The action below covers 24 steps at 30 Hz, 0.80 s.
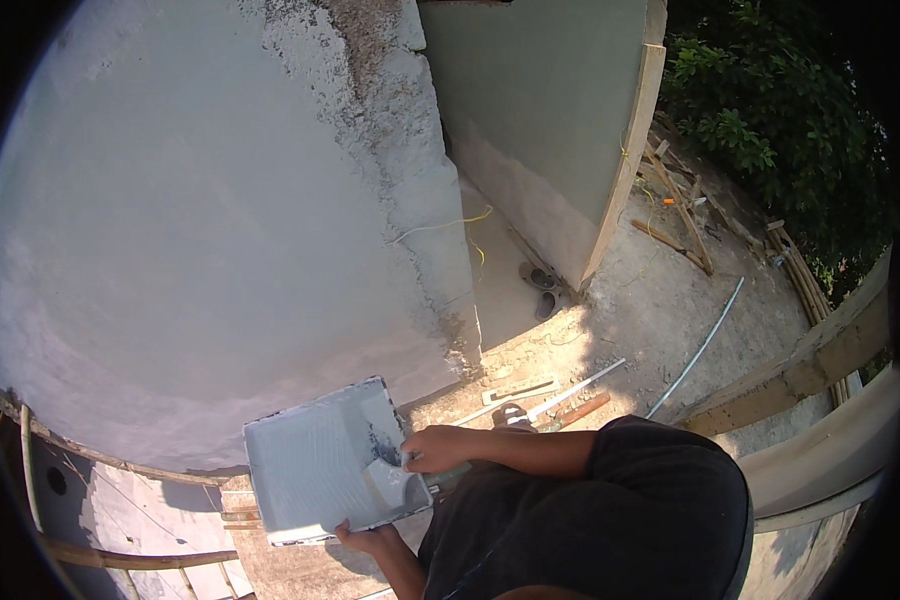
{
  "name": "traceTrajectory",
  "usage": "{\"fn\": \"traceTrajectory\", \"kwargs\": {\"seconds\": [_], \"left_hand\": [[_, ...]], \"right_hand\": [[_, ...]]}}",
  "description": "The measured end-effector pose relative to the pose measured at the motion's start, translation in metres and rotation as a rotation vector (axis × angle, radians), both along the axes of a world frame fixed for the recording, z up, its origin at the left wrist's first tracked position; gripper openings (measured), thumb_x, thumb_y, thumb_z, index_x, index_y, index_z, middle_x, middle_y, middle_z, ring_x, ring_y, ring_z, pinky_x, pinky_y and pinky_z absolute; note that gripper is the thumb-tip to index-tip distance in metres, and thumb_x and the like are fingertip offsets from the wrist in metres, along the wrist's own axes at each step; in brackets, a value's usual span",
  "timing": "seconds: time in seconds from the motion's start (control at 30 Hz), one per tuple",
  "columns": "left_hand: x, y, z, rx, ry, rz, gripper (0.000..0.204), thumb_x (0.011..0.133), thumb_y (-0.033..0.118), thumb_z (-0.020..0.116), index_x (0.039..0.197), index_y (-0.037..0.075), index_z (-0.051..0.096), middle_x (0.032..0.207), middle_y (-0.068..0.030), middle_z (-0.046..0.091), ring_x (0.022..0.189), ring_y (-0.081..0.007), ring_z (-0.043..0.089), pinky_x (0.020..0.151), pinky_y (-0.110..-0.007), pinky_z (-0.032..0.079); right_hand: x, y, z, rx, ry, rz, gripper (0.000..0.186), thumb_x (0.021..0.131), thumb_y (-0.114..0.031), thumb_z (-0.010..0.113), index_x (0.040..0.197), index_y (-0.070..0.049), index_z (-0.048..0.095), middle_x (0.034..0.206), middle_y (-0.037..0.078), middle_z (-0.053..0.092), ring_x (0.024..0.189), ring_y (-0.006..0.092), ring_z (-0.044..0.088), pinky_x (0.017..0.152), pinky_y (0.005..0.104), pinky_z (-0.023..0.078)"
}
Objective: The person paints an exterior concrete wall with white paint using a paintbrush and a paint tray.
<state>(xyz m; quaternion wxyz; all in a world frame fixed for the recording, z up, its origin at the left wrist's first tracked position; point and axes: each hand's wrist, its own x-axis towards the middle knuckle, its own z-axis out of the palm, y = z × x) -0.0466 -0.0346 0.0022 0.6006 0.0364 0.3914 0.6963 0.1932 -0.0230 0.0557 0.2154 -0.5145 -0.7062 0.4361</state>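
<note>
One shallow paint tray, its ribbed bed coated pale blue-grey, lies left of the right hand and just beyond the left hand, up off the ground. Its long axis seems to run left to right, climbing a little toward the upper right corner, though the lens bends the edges. Neither hand is plainly nearer, for both are at the tray. The left is closed on the lower edge, right of its middle, thumb over the rim and fingers hidden beneath. The right, fingers curled, sits at the right edge; whether it grips the rim or something inside, I cannot tell. A paler patch shows in the tray's lower right corner, too unclear to name.

Past the tray's upper edge rises a broad blue-grey wall, its coating rough and broken along the right edge. Beside that edge is an opening with a pair of dark shoes at its foot, and then a greenish wall panel edged in wood. Across the sunlit ground lie a white stick and a light-blue tube; dark foliage fills the upper right.
</note>
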Motion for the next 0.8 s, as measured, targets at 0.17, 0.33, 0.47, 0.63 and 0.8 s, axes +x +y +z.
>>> {"fn": "traceTrajectory", "kwargs": {"seconds": [0.17,0.33,0.47,0.63,0.8], "left_hand": [[-0.008,-0.003,0.001,-0.023,0.027,0.012,0.076,0.064,0.033,0.048,0.132,0.000,0.038,0.130,-0.0193,0.044,0.121,-0.0389,0.043,0.099,-0.053,0.037],[-0.008,-0.003,0.000,-0.002,-0.017,0.004,0.076,0.064,0.032,0.048,0.133,0.000,0.039,0.131,-0.0194,0.044,0.122,-0.0392,0.042,0.100,-0.054,0.036],[-0.006,0.003,0.003,0.010,-0.057,-0.025,0.076,0.065,0.032,0.048,0.133,0.000,0.039,0.131,-0.0196,0.044,0.122,-0.0393,0.042,0.100,-0.055,0.036],[-0.004,0.010,0.004,-0.015,-0.028,-0.074,0.075,0.064,0.033,0.048,0.132,0.002,0.041,0.129,-0.0174,0.048,0.120,-0.0381,0.045,0.100,-0.053,0.037],[0.011,0.027,-0.008,-0.018,-0.061,-0.140,0.074,0.064,0.032,0.048,0.131,0.002,0.041,0.129,-0.0174,0.048,0.118,-0.0383,0.046,0.100,-0.053,0.036]], "right_hand": [[-0.005,-0.002,0.006,-0.039,0.017,0.052,0.042,0.084,-0.040,0.059,0.102,-0.002,0.062,0.096,0.024,0.063,0.092,0.0395,0.061,0.079,0.0434,0.048],[0.008,0.011,0.012,0.058,0.082,-0.117,0.041,0.084,-0.039,0.059,0.100,-0.002,0.063,0.094,0.023,0.064,0.092,0.0398,0.061,0.079,0.0433,0.047],[0.005,0.011,0.018,-0.013,-0.015,-0.099,0.038,0.084,-0.037,0.060,0.096,-0.001,0.061,0.092,0.023,0.063,0.092,0.0392,0.061,0.077,0.0442,0.046],[0.001,-0.004,0.016,-0.052,0.006,0.063,0.040,0.084,-0.037,0.060,0.102,-0.002,0.060,0.096,0.023,0.063,0.093,0.0390,0.061,0.079,0.0430,0.046],[0.028,0.000,-0.001,-0.031,0.078,-0.069,0.037,0.085,-0.034,0.062,0.106,-0.003,0.060,0.102,0.021,0.063,0.099,0.0367,0.060,0.083,0.0412,0.046]]}}
